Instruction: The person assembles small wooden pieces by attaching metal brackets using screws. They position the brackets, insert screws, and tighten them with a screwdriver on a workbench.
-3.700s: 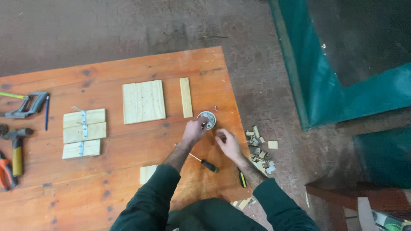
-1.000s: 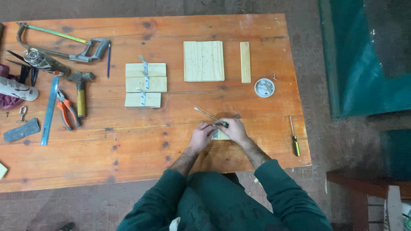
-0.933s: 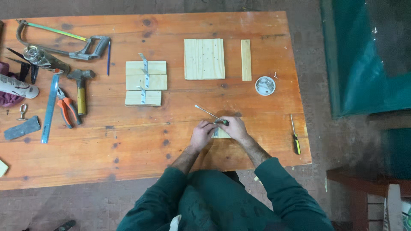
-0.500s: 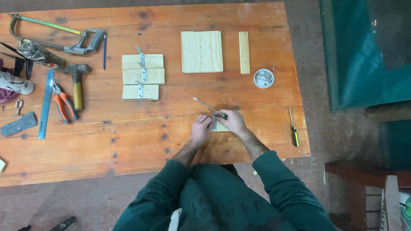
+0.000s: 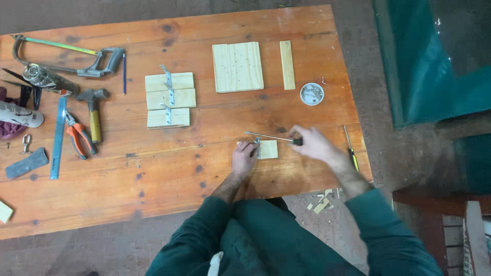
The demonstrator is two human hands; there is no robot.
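**A:** Where do we stand, seen from above?

**B:** We are at an orange-brown wooden worktop (image 5: 169,168). Just right of the frame's centre lies a small pale wood block (image 5: 268,149). Our left hand (image 5: 244,157) rests on its left edge, fingers curled down onto it and steadying it. Our right hand (image 5: 313,144) is clenched round the dark handle of a screwdriver (image 5: 272,136), whose thin metal shaft lies nearly flat, pointing left, with its tip at the block's upper left corner.

**A:** Is a screw or bracket there?

**B:** Something small and metallic sits at the tip, but we cannot tell what it is.

**A:** What looks finished?

**B:** In the upper middle, three wood strips (image 5: 169,99) lie side by side with two metal brackets (image 5: 166,93) across them; that piece looks assembled, as far as we can judge. The small block seems to be at its fastening stage, not yet done.

**A:** And what is left?

**B:** To the right of the strips, a square pine board (image 5: 238,66) and a narrow slat (image 5: 287,65) lie loose, apparently unjoined. A round tin of screws (image 5: 311,94) sits below the slat. A second screwdriver (image 5: 351,151) with a yellow handle lies at the right edge, untouched.

**A:** Other tools?

**B:** At the left: a hacksaw (image 5: 66,59), a hammer (image 5: 93,115), orange-handled pliers (image 5: 76,135) and a blue ruler (image 5: 58,138), all well apart from our hands.
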